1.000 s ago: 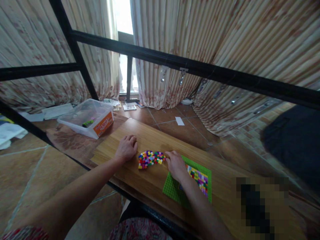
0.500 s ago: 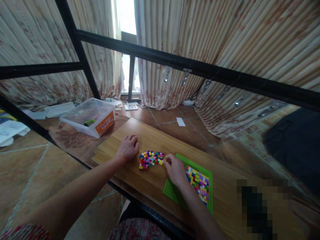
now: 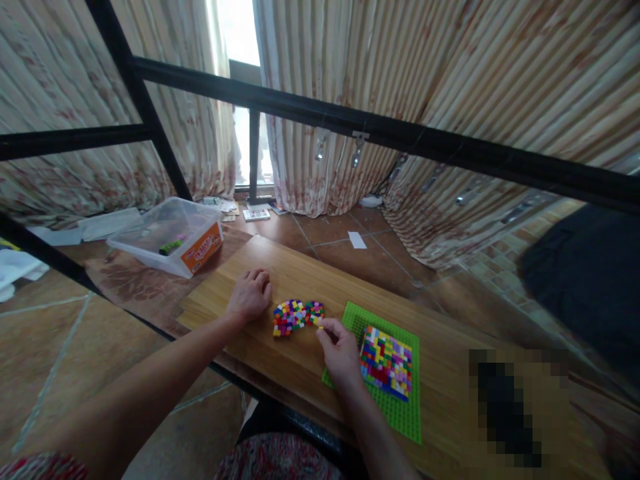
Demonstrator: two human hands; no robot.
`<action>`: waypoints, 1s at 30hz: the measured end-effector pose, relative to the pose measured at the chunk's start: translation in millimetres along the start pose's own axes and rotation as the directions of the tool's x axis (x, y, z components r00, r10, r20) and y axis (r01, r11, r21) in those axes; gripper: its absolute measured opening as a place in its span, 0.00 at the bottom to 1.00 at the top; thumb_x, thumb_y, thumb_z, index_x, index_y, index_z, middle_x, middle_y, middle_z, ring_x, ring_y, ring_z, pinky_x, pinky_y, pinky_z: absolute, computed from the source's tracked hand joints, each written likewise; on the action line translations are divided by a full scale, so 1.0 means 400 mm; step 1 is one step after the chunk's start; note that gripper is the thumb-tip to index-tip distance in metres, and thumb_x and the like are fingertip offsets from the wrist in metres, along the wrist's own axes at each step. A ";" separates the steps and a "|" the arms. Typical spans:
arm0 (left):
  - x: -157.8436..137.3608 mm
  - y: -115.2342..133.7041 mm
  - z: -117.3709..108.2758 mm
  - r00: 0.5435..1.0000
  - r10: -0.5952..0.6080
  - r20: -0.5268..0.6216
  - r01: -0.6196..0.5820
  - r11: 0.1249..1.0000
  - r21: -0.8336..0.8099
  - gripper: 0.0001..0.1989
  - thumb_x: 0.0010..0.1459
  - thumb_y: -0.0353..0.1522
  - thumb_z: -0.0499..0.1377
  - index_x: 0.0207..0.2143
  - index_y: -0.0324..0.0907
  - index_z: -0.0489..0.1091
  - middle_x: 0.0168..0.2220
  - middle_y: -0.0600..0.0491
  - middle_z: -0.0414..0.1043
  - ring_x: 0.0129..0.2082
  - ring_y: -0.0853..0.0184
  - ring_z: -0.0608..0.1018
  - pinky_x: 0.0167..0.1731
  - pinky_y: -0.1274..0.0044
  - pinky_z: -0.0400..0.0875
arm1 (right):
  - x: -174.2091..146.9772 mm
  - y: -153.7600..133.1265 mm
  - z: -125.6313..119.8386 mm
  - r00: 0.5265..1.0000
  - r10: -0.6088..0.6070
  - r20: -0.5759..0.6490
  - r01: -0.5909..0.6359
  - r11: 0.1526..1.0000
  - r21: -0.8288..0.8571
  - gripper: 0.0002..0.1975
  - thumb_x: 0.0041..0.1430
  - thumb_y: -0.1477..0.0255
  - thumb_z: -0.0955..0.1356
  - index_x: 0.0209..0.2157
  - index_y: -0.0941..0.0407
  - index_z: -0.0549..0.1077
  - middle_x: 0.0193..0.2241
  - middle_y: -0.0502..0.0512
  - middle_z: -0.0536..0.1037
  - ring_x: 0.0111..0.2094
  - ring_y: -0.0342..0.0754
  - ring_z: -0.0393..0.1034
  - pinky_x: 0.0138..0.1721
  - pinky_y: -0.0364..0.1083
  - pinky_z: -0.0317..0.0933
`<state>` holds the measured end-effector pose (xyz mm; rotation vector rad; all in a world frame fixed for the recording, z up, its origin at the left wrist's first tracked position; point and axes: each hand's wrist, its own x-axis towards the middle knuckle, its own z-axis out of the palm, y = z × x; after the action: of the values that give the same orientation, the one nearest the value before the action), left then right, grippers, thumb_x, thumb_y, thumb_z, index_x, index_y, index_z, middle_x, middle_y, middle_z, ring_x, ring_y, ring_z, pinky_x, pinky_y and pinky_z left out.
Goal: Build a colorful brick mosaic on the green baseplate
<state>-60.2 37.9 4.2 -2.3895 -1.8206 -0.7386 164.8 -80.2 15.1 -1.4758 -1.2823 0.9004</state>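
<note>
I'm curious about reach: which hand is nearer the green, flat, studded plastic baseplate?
Right. The right hand overlaps the baseplate in view; the left hand rests farther left, beyond the small multicoloured plastic blocks.

Bare left hand (image 3: 250,295): palm down, fingers slightly bent. Bare right hand (image 3: 341,350): thumb and forefinger close together.

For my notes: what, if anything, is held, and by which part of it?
The right hand is at yellow bricks; whether it grips one, and where, cannot be told. The left hand rests on the table, nothing visibly held.
</note>
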 end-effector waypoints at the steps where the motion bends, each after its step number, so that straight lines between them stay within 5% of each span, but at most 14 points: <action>1: 0.000 0.000 0.000 1.000 -0.002 0.000 0.002 1.000 -0.001 0.12 0.59 0.33 0.51 0.42 0.41 0.71 0.47 0.44 0.73 0.48 0.56 0.73 0.53 0.65 0.66 | 0.002 0.003 0.002 1.000 -0.004 -0.013 0.004 0.999 -0.049 0.10 0.54 0.66 0.65 0.34 0.55 0.75 0.30 0.51 0.79 0.32 0.47 0.72 0.36 0.45 0.64; 8: -0.001 0.000 -0.002 1.000 -0.004 -0.001 0.003 1.000 -0.016 0.12 0.59 0.33 0.52 0.42 0.41 0.71 0.47 0.44 0.72 0.48 0.56 0.73 0.53 0.65 0.65 | 0.017 -0.007 0.025 0.994 -0.092 0.063 0.112 0.839 -0.532 0.11 0.56 0.75 0.62 0.31 0.53 0.76 0.30 0.54 0.77 0.33 0.48 0.71 0.36 0.44 0.59; 12: -0.001 -0.001 0.000 1.000 -0.003 -0.004 0.003 1.000 -0.018 0.13 0.59 0.33 0.52 0.43 0.41 0.71 0.47 0.43 0.72 0.48 0.56 0.72 0.53 0.65 0.66 | 0.014 -0.018 0.030 0.990 -0.107 0.097 0.144 0.789 -0.597 0.14 0.58 0.77 0.61 0.38 0.53 0.77 0.33 0.57 0.77 0.36 0.50 0.71 0.39 0.45 0.59; 23: 0.000 0.002 -0.005 1.000 -0.005 0.010 0.005 1.000 -0.016 0.14 0.59 0.34 0.51 0.43 0.40 0.71 0.48 0.43 0.72 0.49 0.55 0.72 0.54 0.65 0.65 | -0.074 -0.063 -0.035 0.999 -0.036 -0.026 0.030 0.983 -0.184 0.09 0.59 0.68 0.65 0.30 0.53 0.75 0.30 0.51 0.77 0.33 0.47 0.70 0.36 0.44 0.61; 30: 0.002 -0.010 0.008 1.000 0.027 -0.009 -0.027 0.999 0.029 0.15 0.60 0.34 0.50 0.44 0.37 0.71 0.48 0.41 0.72 0.49 0.54 0.72 0.54 0.65 0.65 | -0.181 -0.017 -0.117 0.990 0.064 -0.129 -0.062 0.998 0.023 0.10 0.57 0.65 0.67 0.35 0.53 0.79 0.35 0.54 0.78 0.36 0.47 0.72 0.38 0.46 0.66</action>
<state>-62.5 40.8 0.9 -2.3840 -1.7796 -0.7143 194.1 -160.1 30.7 -1.5417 -1.1354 0.8408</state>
